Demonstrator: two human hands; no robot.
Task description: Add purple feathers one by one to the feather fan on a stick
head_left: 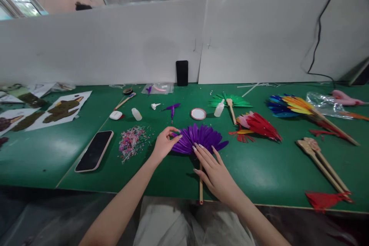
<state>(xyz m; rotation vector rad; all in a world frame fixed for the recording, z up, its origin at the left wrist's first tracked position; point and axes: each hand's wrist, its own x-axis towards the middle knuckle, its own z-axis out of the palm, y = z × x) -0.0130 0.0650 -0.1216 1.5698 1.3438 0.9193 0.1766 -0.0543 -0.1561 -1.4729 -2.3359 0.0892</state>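
Observation:
A purple feather fan (pixel 201 134) lies spread on the green table, its wooden handle (pixel 201 190) pointing towards me and reaching past the front edge. My left hand (pixel 166 144) is at the fan's left side, thumb and forefinger pinched on a purple feather (pixel 178 148). Flat across the lower right of the feathers rests my right hand (pixel 211 167), fingers stretched out over the place where feathers and handle meet, which is partly hidden. Loose purple feathers (pixel 172 111) lie behind the fan. Beyond it are a small round white dish (pixel 198 113) and a white squeeze bottle (pixel 219 108).
To the left are a phone (pixel 94 151), a pile of colourful bits (pixel 132 142) and a small bottle (pixel 136 114). On the right lie a green fan (pixel 242 100), red feathers (pixel 263 126), a multicoloured feather bundle (pixel 300 105) and wooden handles (pixel 325 167). A white partition (pixel 129 46) stands behind.

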